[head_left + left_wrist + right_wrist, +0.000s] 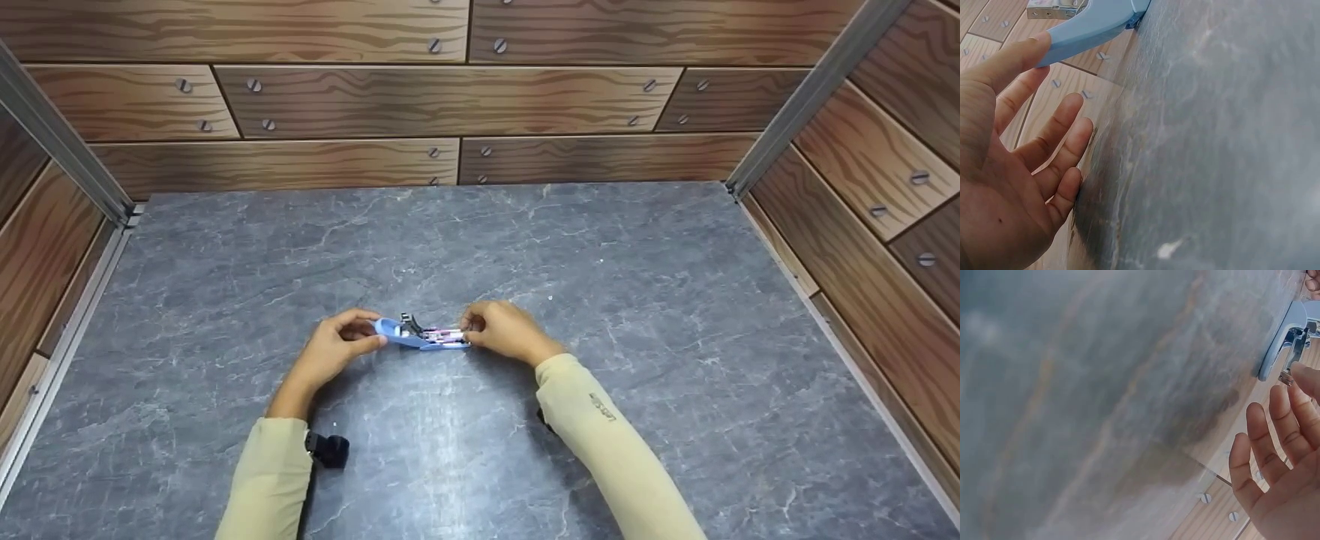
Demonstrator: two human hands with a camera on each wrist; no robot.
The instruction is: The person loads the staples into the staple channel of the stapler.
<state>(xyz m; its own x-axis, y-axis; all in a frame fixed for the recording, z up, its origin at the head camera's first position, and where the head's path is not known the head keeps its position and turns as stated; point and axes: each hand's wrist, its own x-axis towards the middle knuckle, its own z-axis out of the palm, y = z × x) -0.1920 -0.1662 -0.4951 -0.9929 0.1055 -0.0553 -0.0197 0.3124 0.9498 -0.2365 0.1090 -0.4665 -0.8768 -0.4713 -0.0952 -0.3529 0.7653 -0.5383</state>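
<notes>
A light blue stapler (405,340) lies swung open on the table between the hands, its metal inner parts exposed and a black piece (410,325) sticking up. My left hand (330,346) pinches its rounded blue end between thumb and index finger; the other fingers are spread, as the left wrist view shows on the blue body (1092,28). At the opposite end, my right hand (508,330) has thumb and fingertips at the tip of the metal rail (1296,351), pinching there beside the blue base (1274,354). Whether a staple strip is between those fingertips is too small to tell.
The grey marbled tabletop (450,247) extends around both hands. Wood-patterned panels (337,101) stand at the back and sides, with metal frame posts (817,97) at the corners. A black wrist camera (330,450) is strapped by the left sleeve.
</notes>
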